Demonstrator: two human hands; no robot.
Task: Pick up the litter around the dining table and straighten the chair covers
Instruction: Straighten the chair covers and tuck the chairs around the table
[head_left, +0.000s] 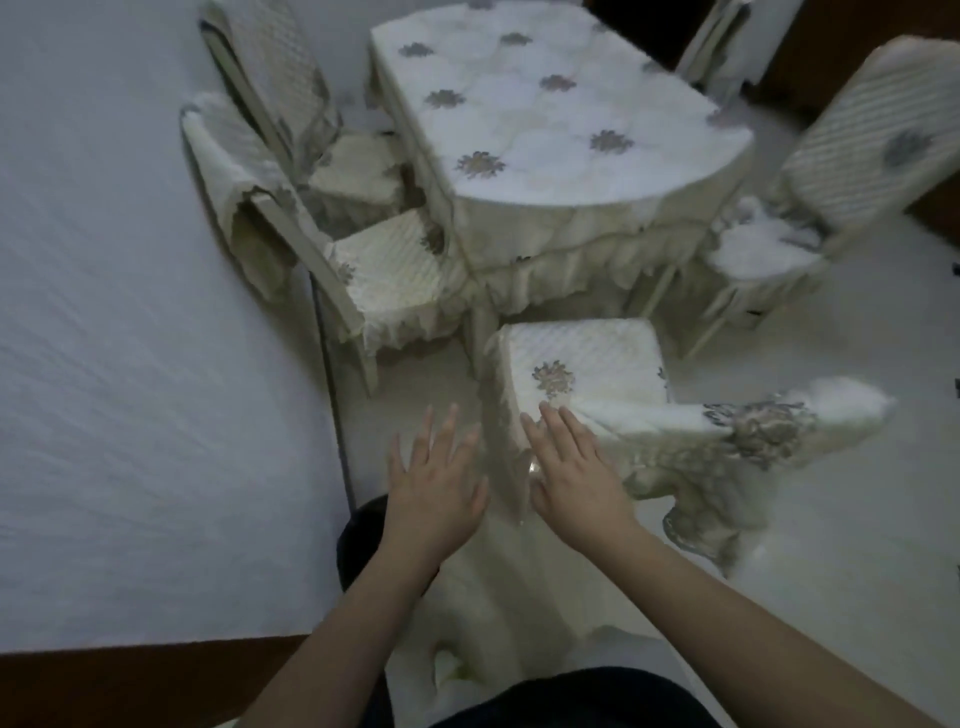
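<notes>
White wall (130, 364) at left, two covered chairs (363, 270) against it, left hand (434, 480) flat with fingers spread, empty, right hand (574, 475) splayed open over the near chair cover (587, 364), cloth-draped dining table (545, 119) beyond, another covered chair (857, 156) at right.

A pale wall (130, 338) fills the left, meeting a dark brown skirting (156, 680) below; the floor (857, 519) is pale and glossy; dark wood (883, 15) shows top right; light is dim and cool.
</notes>
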